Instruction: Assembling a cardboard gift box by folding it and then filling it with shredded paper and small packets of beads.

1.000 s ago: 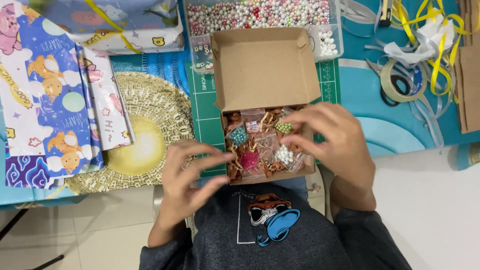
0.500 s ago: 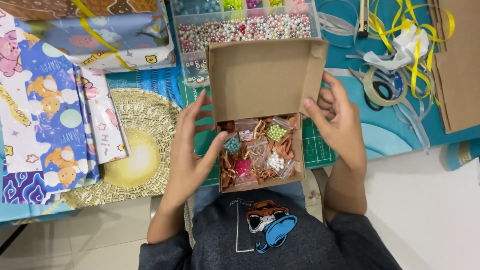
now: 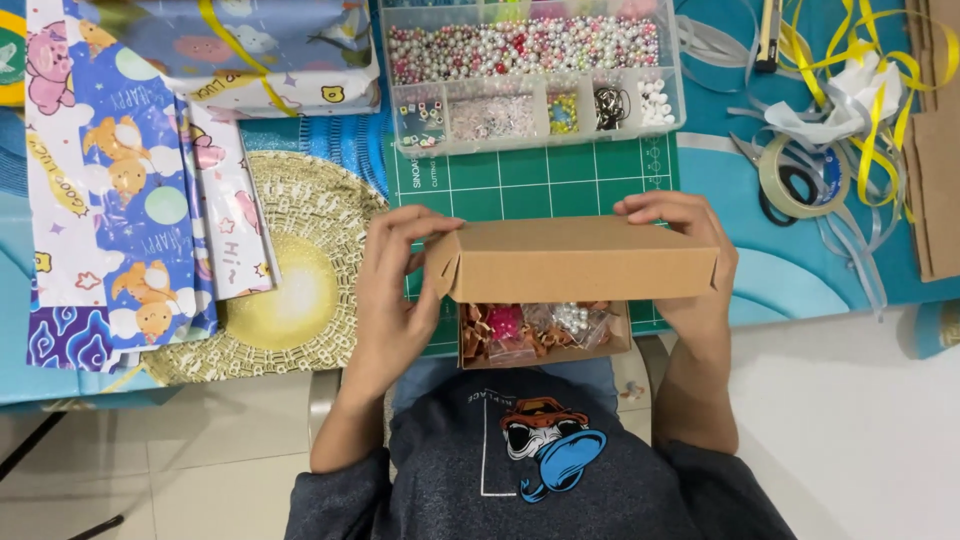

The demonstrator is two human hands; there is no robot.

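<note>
A brown cardboard box (image 3: 545,345) sits at the near edge of the table on a green cutting mat (image 3: 530,185). Its hinged lid (image 3: 580,260) is folded most of the way down over it. My left hand (image 3: 395,290) grips the lid's left end and my right hand (image 3: 690,260) grips its right end. Below the lid's front edge I still see small bags of pink, white and bronze beads (image 3: 535,325) inside the box.
A clear compartment tray of beads (image 3: 530,70) stands behind the mat. Left lie a round gold woven placemat (image 3: 290,290), sheets of patterned gift wrap (image 3: 110,190) and a wrapped parcel (image 3: 270,50). Right lie a tape roll (image 3: 790,175), yellow and silver ribbons (image 3: 860,90) and cardboard pieces (image 3: 935,170).
My hands left the beads in the box, took hold of the upright lid's two ends and swung it down toward me. The box is now almost covered.
</note>
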